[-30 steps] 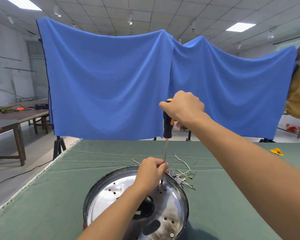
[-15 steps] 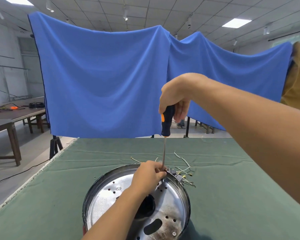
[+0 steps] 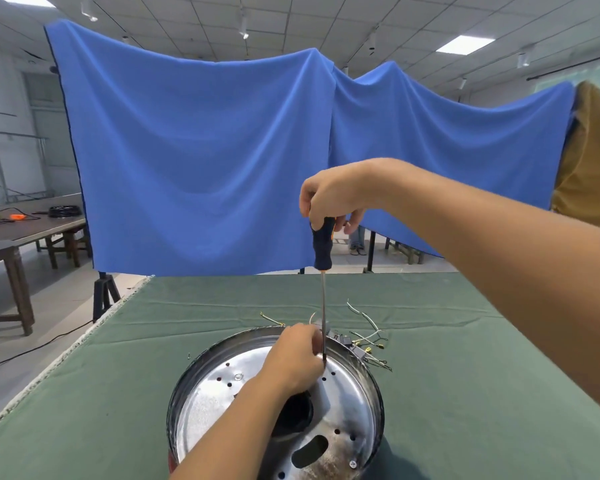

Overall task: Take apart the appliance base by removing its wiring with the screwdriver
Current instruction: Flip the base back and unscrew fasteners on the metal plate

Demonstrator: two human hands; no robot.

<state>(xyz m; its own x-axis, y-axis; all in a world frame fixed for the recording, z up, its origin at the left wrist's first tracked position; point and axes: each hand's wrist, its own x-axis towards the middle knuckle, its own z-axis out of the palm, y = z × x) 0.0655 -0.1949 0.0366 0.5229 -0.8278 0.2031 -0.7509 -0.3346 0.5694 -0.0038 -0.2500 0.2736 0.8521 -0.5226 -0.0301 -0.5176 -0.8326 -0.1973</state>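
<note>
The appliance base (image 3: 284,403) sits on the green table cloth (image 3: 118,375). The right hand (image 3: 336,195) grips the screwdriver (image 3: 323,271) handle upright; the left hand (image 3: 297,355) pinches its shaft at the tip — a screw is being worked. Next, I judge, steady turning, then freeing the wires (image 3: 368,337) beside the rim.

Workshop hall: grid ceiling (image 3: 326,15), wooden workbenches (image 3: 21,233), hung blue cloth (image 3: 194,161).
</note>
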